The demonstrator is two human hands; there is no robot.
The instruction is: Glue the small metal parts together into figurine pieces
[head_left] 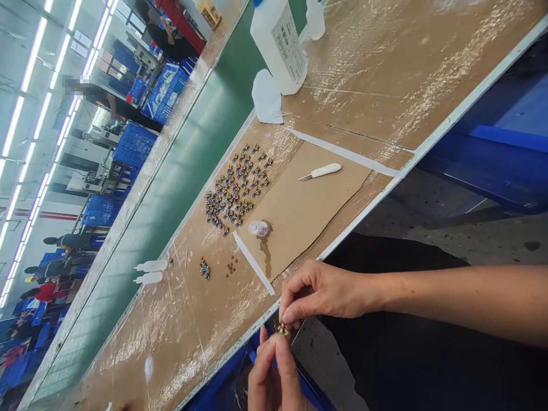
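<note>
My right hand (327,290) comes in from the right with thumb and forefinger pinched together. Below it, my left hand (276,374) pinches the same small gold-coloured piece (282,329) with a red spot, just off the table's edge. The piece is too small to name exactly, and my fingers cover part of it. Nearest on the table lie a brown paper sheet (317,200) held by white tape and several tiny brown beads (232,266). A small cluster of blue and gold pieces (204,268) is beyond the beads.
Many small blue and gold figures (237,188) stand grouped on the table. A white-handled knife (325,170) and a wet, whitish lump (259,228) lie on the paper. A large white bottle (280,48) and small squeeze bottles (152,266) stand around. Other people work beyond a green divider.
</note>
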